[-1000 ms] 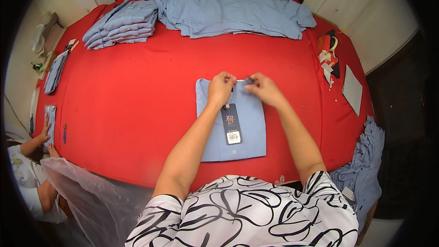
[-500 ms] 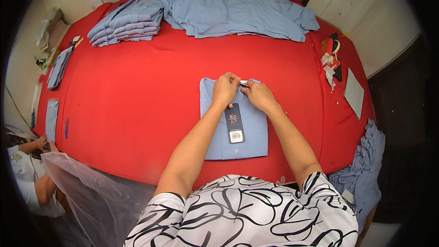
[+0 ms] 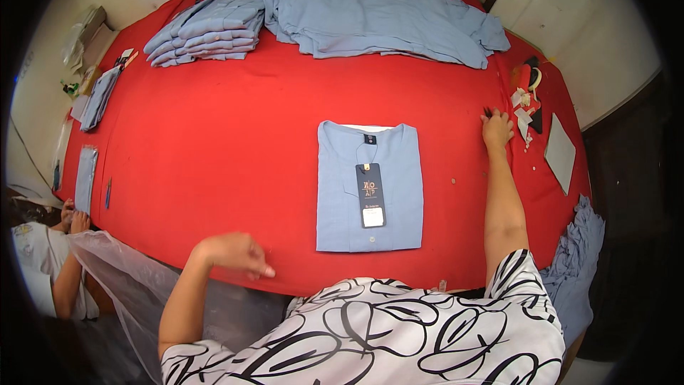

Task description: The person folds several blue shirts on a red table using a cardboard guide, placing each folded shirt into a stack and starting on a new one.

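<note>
A folded light blue shirt (image 3: 342, 207) lies flat in front of me, its neckline at the far end. A dark hang tag (image 3: 370, 194) with a white sticker rests on its front, tied by a thin loop at the neck label (image 3: 370, 140). My right hand (image 3: 497, 132) is stretched out to the right, its fingers closed around a small dark object (image 3: 488, 111) whose kind I cannot make out. Close to the table's near edge, left of the shirt, my left hand (image 3: 239, 253) hovers with loosely bent fingers, slightly blurred, holding nothing visible.
Folded blue shirts (image 3: 214, 32) are stacked at the far left, beside spread blue shirts (image 3: 385, 21). Tape and scraps (image 3: 527, 100) and a white board (image 3: 560, 153) lie at right. A co-worker's hands (image 3: 77, 219) touch a narrow folded packet (image 3: 85, 178). Clear plastic sheeting (image 3: 135, 278) hangs nearby.
Both my hands have left the shirt's neckline. The right one moved far right with the small dark object; the left came back toward the near left edge. The shirt stays in place.
</note>
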